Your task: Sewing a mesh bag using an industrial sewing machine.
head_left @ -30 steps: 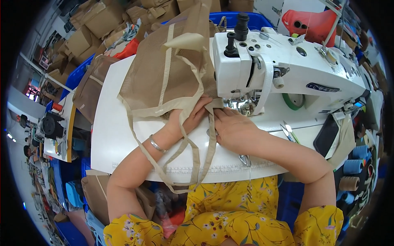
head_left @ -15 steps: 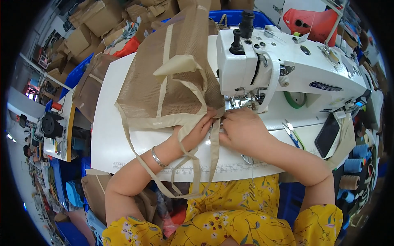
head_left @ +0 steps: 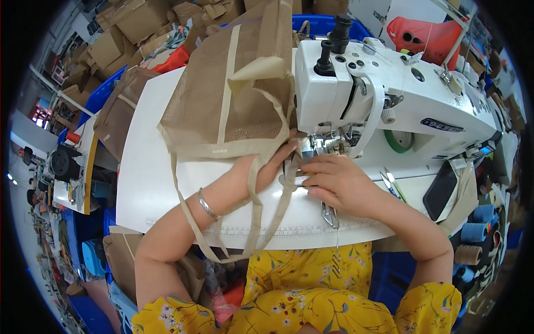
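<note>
A brown mesh bag (head_left: 200, 106) with beige binding and long beige straps (head_left: 257, 183) lies on the white sewing table, left of the white sewing machine's needle area (head_left: 320, 143). My left hand (head_left: 272, 160) rests along the bag's edge beside the presser foot, fingers stretched out and partly hidden by a strap. Just right of it, my right hand (head_left: 339, 181) is over the metal plate below the presser foot, its fingers apart. I see nothing held in it. Whether its fingertips touch the bag's edge I cannot tell. The straps loop over my left forearm toward the table's front edge.
On the right lie thread snips (head_left: 391, 182) and a dark phone (head_left: 440, 190) beside beige fabric. A metal guide (head_left: 329, 216) sits near the front edge. Thread spools (head_left: 473, 231) stand far right. Cardboard boxes (head_left: 136, 25) and a blue bin (head_left: 105, 92) are behind.
My right hand has drawn away slightly from the presser foot and its fingers have spread, uncovering the metal plate. The bag's upper part has shifted a little right; the strap loops hang differently.
</note>
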`<state>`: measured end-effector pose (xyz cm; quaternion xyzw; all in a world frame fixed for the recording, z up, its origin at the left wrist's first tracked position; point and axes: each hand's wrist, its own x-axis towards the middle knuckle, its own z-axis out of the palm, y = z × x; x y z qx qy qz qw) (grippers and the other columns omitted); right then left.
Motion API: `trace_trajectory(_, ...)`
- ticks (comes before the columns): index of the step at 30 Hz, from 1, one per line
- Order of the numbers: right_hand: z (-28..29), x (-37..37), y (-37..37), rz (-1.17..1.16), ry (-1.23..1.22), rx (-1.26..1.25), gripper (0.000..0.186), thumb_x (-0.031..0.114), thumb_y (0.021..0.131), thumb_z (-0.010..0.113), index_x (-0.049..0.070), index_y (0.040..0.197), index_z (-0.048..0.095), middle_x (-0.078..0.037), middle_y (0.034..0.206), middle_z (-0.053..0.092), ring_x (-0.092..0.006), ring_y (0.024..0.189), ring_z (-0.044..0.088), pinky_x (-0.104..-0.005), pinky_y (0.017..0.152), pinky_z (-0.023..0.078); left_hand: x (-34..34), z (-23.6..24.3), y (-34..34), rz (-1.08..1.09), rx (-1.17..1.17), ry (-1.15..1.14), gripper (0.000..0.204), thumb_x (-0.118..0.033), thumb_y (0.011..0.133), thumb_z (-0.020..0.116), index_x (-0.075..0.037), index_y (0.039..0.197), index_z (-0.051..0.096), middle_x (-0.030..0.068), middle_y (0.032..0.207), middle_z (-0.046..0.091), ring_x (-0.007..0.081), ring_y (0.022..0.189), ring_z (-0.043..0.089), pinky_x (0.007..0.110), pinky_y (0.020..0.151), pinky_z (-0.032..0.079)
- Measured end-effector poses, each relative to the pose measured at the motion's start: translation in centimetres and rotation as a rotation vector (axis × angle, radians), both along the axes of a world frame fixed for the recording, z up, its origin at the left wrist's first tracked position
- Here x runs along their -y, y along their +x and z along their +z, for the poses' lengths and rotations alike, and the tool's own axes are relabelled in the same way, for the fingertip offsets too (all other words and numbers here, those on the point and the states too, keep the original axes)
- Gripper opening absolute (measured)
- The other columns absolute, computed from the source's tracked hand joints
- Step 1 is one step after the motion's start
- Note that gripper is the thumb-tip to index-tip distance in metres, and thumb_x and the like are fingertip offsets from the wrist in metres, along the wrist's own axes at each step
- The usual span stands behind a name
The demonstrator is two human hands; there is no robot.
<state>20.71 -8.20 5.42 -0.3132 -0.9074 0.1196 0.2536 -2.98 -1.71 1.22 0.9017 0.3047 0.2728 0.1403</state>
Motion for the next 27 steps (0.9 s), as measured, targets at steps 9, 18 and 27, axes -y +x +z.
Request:
trace_trajectory(9, -1.8, -2.7, 4.5, -0.413, -0.311, 0.012, 0.018, 0.018, 0.087, 0.062, 0.002, 0.094, 0.065, -0.018, 0.11, 0.06, -0.0378, 0.106, 0.054, -0.0457, 0.087, 0.044, -2.8, 0.9, 2.0, -0.188, 0.028, -0.144, 0.026, 0.003, 0.091, 0.056, -0.002, 0.115, 0.065, 0.0156, 0.099, 0.069, 0.028, 0.088, 0.069, 0.033, 0.077, 0.055)
trace_trajectory(18, -2.9, -4.9, 3.3, -0.461, -0.408, 0.081, 0.029, 0.031, 0.095, 0.061, 0.003, 0.103, 0.064, -0.015, 0.094, 0.068, -0.0276, 0.089, 0.067, -0.0399, 0.077, 0.051, -2.4, 1.5, 1.9, -0.171, 0.094, -0.198, 0.027, 0.002, 0.093, 0.055, -0.003, 0.119, 0.063, 0.0143, 0.1, 0.067, 0.0245, 0.082, 0.066, 0.032, 0.075, 0.055)
trace_trajectory(27, -0.9, -5.2, 3.0, -0.704, -0.585, 0.337, 0.04, 0.045, 0.094, 0.058, 0.014, 0.117, 0.067, -0.021, 0.117, 0.063, -0.0346, 0.108, 0.061, -0.0422, 0.092, 0.048, -1.1, 3.6, 2.3, 0.079, -0.041, -0.574, 0.025, -0.001, 0.091, 0.058, -0.003, 0.116, 0.064, 0.0117, 0.109, 0.065, 0.0227, 0.088, 0.066, 0.03, 0.078, 0.054)
